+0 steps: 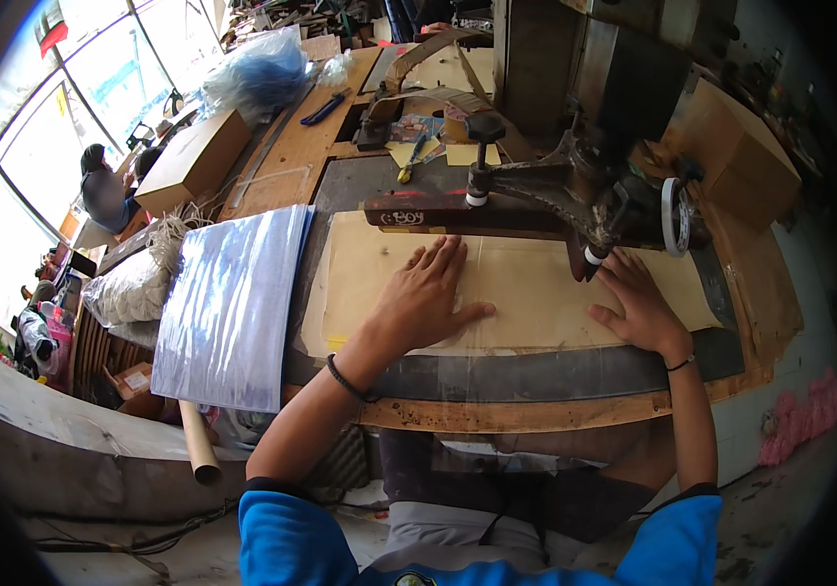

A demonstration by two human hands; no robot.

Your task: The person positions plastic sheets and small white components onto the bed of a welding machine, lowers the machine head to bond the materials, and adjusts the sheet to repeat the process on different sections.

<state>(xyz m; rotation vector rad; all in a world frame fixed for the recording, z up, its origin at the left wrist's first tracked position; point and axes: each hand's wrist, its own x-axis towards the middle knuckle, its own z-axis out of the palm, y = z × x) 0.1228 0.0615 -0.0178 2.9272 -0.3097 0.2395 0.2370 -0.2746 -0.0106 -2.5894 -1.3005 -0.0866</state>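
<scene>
My left hand (426, 301) lies flat, fingers stretched out, on a cream-coloured sheet (545, 317) that covers the dark work mat (389, 379). A clear plastic sheet (470, 376) seems to lie under this hand and hang over the table's front edge. My right hand (637, 303) also rests flat on the cream sheet, fingers spread and its fingertips close to the machine's metal arm. Just beyond both hands runs a long dark metal bar (526, 217) of the machine, low over the sheet. Whether it touches the sheet I cannot tell.
A stack of glossy clear plastic sheets (233, 308) lies at the left. Behind are a cardboard box (193, 161), bundled plastic film (262, 73), and a yellow cutter knife (413, 158). A white-rimmed wheel (674, 217) juts out at the machine's right. A person (107, 195) sits far left.
</scene>
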